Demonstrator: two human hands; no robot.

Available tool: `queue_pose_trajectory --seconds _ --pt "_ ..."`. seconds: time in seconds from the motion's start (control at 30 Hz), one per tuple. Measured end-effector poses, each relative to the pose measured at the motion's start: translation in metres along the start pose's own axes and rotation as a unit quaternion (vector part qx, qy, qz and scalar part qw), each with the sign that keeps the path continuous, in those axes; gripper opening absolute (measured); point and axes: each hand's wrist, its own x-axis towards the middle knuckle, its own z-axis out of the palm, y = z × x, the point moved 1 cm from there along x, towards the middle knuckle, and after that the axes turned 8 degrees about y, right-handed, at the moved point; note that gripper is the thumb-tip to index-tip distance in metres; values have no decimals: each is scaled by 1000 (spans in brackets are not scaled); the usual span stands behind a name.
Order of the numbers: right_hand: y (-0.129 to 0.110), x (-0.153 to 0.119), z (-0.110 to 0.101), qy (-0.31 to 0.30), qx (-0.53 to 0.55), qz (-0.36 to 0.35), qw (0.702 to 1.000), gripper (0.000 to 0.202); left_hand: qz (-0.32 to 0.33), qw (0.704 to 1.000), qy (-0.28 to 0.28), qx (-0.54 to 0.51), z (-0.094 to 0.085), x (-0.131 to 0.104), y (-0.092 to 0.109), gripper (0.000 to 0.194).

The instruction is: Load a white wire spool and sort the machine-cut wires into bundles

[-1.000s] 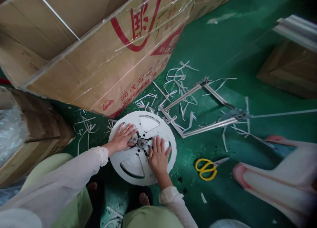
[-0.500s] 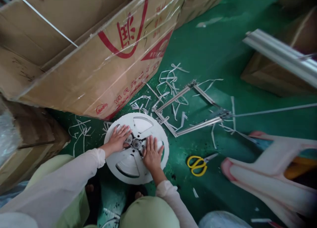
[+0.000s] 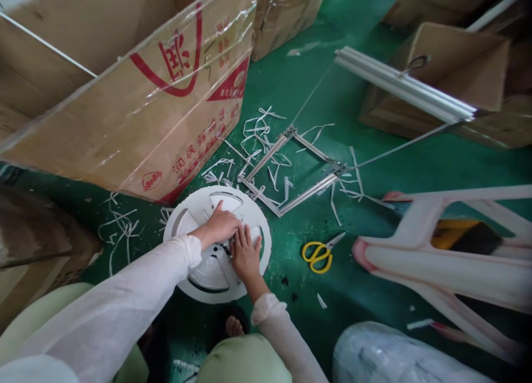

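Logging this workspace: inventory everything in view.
reel: 1, white, lower centre
floor: 1, green, throughout
scissors: 1, yellow handles, right of reel
strips: many, white, scattered beyond reel
frame: 1, silver, among strips
bar: 1, silver, upper right
large box: 1, brown with red print, upper left
cord: 1, white, across large box
other boxes: several, brown, left edge, top, upper right
stool: 1, pale, right edge
yellow item: 1, yellow and dark, beyond stool
plastic bundle: 1, whitish, bottom right
left hand: 1, bare, on reel
right hand: 1, bare, on reel
sleeves: 2, white, on forearms
trousers: 1, light green, bottom
foot: 1 clear, dark footwear, below reel
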Motion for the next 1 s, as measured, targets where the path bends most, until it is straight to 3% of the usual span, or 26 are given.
queue_pose_trajectory --seconds 0.23,0.43,0.53,0.67,0.73,0.83,1.0 --pt "-1 -12 -9 -28 7 21 999 53 32 999 -17 26 14 3 2 21" --pt "-5 -6 -11 -52 -3 25 998 53 19 999 -34 -12 5 4 1 26" --pt "-3 -2 -12 -47 4 21 999 55 27 997 -17 -75 -10 -12 -20 32" --pt "5 4 -14 -5 16 17 1000 60 -88 990 88 -66 -20 -65 -69 51" --pt "11 8 -14 14 8 22 1000 62 -111 993 38 -27 -11 -92 -89 72" --pt "18 14 -13 8 -10 13 1000 62 -93 993 -67 13 11 -116 -101 107" --pt "24 20 -8 -15 -31 -2 999 61 -91 991 -94 36 35 -113 -99 124"
